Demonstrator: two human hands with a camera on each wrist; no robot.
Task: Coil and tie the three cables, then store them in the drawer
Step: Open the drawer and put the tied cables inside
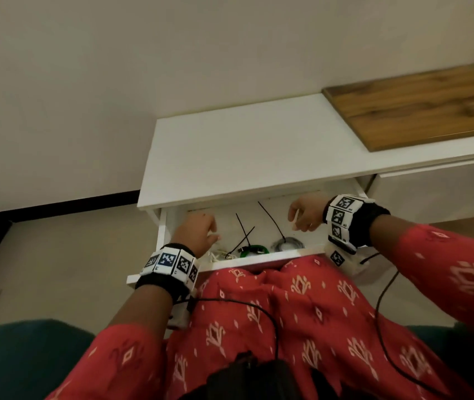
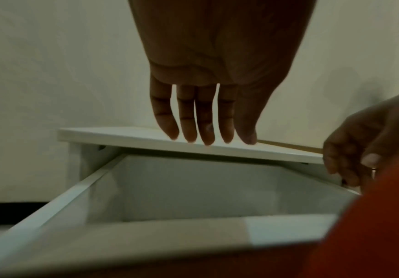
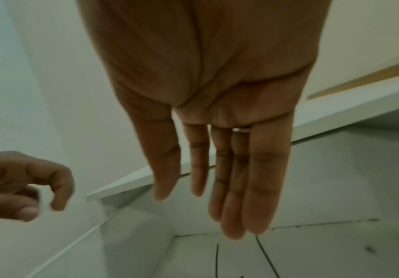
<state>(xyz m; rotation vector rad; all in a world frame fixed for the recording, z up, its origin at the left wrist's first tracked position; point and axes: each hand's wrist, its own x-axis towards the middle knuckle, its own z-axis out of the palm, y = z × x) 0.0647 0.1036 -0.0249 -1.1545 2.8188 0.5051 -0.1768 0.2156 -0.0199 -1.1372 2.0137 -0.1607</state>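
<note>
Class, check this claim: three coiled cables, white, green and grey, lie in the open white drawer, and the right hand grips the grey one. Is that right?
Not quite. The right hand grips nothing: the right wrist view shows its fingers straight and empty above the open white drawer. The coiled white cable, coiled green cable and coiled grey cable do lie inside.

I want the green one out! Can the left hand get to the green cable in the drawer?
Probably yes. The drawer is open, the green cable lies uncovered near its front wall, and the empty left hand is just beside it.
</note>
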